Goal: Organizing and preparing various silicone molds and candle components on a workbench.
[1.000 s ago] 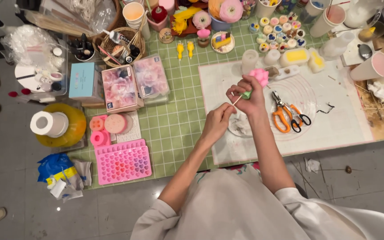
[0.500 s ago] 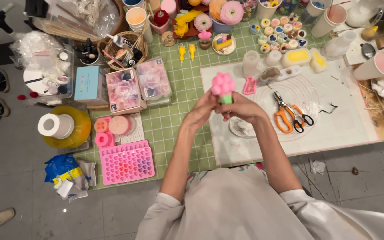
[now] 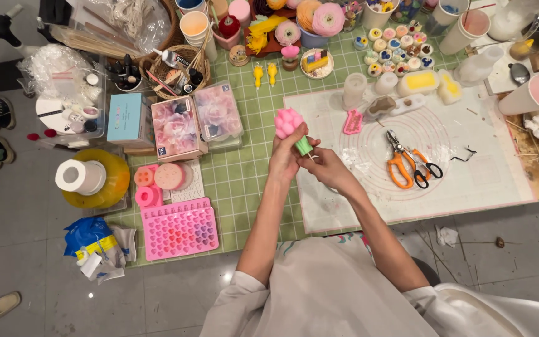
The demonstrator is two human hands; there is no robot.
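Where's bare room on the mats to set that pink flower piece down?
Free: white mat right of and below the orange scissors; green mat between the pink heart mould and the left hand. Crowded: the far edge, with paint pots and cups.

I am wearing a loose, pale grey short-sleeved cotton T-shirt (image 3: 338, 293), its sleeves ending above my elbows and leaving both forearms bare. A small teal-and-red printed mark is showing on the shirt's chest. My left hand (image 3: 286, 156) and right hand (image 3: 325, 168) are wearing no gloves, rings or watch.
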